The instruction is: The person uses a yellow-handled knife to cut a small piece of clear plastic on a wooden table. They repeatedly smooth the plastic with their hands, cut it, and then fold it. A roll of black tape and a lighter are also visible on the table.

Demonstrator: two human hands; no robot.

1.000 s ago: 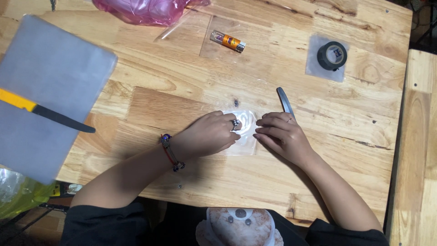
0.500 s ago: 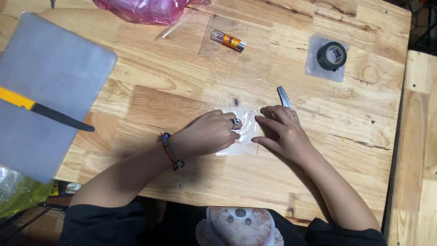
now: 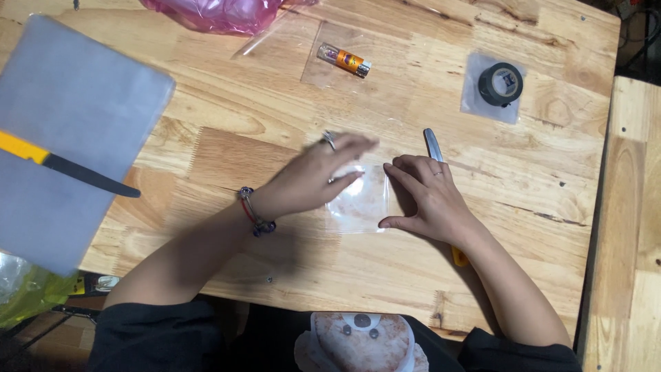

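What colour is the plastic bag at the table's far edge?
Pink and see-through; the plastic bag shows in the head view.

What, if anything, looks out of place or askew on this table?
Nothing looks spilled or broken. The grey mat hangs past the table's left edge with a yellow-handled knife on it. Another blade lies partly under the right hand, which pins a clear bag.

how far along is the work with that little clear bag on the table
Looks done: two other clear bags already hold a small orange tube and a black tape roll. In hand: the right hand pins the clear bag flat while the blurred left hand passes over it. Left: cannot tell if it is sealed.
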